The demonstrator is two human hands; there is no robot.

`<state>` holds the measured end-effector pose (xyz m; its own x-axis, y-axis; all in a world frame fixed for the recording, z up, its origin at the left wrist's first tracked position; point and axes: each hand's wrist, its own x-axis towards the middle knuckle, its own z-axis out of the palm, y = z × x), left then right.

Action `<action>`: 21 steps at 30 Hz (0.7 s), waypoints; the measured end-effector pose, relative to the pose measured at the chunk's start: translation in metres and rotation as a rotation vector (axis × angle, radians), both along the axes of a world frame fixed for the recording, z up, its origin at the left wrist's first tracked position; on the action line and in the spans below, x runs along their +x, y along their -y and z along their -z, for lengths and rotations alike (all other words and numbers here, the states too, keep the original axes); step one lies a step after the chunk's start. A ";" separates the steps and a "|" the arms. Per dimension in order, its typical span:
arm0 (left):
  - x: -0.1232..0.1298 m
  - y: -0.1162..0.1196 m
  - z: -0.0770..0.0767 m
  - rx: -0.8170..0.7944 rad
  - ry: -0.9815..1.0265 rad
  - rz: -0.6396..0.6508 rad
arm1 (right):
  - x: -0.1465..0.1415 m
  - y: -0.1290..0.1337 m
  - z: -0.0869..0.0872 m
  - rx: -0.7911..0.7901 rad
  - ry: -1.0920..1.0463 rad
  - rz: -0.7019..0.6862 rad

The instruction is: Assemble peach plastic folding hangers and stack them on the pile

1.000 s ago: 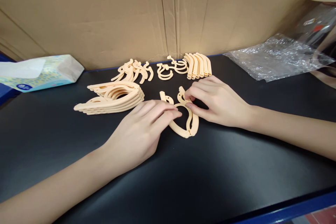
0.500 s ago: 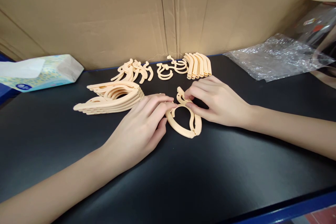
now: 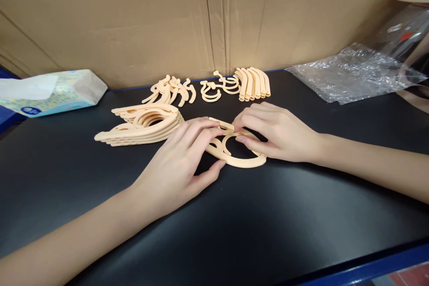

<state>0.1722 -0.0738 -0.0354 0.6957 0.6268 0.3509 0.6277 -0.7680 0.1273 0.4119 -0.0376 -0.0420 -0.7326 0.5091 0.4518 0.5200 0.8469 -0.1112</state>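
Observation:
A cream plastic folding hanger [image 3: 246,162] lies on the black tabletop between both hands, its curved arms folded around a round opening. My left hand [image 3: 179,165] grips its left side, fingertips on the upper edge and thumb against the lower curve. My right hand [image 3: 276,132] pinches the upper right part, thumb inside the opening; the fingers cover some of the hanger there. Just beyond my left hand is a neat stack of similar folded hangers [image 3: 144,127].
Along the back lie loose hanger arms [image 3: 170,90], hanger hooks [image 3: 211,91] and a row of curved arms [image 3: 253,82]. A tissue pack [image 3: 63,94] sits at left, crumpled clear plastic [image 3: 351,71] at right. Cardboard [image 3: 134,22] stands behind the black table [image 3: 234,223].
The hanger has turned on the tabletop, its rounded end swinging from near me towards the right. My left thumb has stretched out to its lower edge. My right hand has hardly moved.

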 end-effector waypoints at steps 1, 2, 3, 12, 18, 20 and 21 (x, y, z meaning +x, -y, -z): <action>0.000 0.000 0.000 -0.002 0.001 0.000 | 0.000 0.000 0.000 -0.011 0.000 -0.011; 0.000 0.000 0.000 -0.003 0.001 -0.002 | 0.000 0.000 -0.001 -0.019 0.000 -0.022; -0.001 0.001 0.000 -0.007 0.001 -0.005 | 0.000 0.001 -0.001 -0.024 0.001 -0.035; -0.002 0.000 0.002 -0.036 -0.020 -0.007 | 0.001 0.002 -0.001 -0.036 0.024 -0.159; -0.004 -0.002 0.003 -0.090 -0.038 0.034 | 0.000 0.003 -0.002 -0.030 0.027 -0.185; -0.003 -0.003 0.002 -0.115 -0.037 0.038 | 0.000 0.002 -0.002 -0.050 0.010 -0.172; -0.003 -0.003 0.002 -0.120 -0.032 0.043 | 0.001 0.002 -0.002 -0.070 -0.007 -0.164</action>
<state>0.1693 -0.0710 -0.0372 0.7327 0.6319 0.2526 0.5994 -0.7750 0.2002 0.4125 -0.0393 -0.0398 -0.8052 0.4135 0.4250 0.3747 0.9104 -0.1757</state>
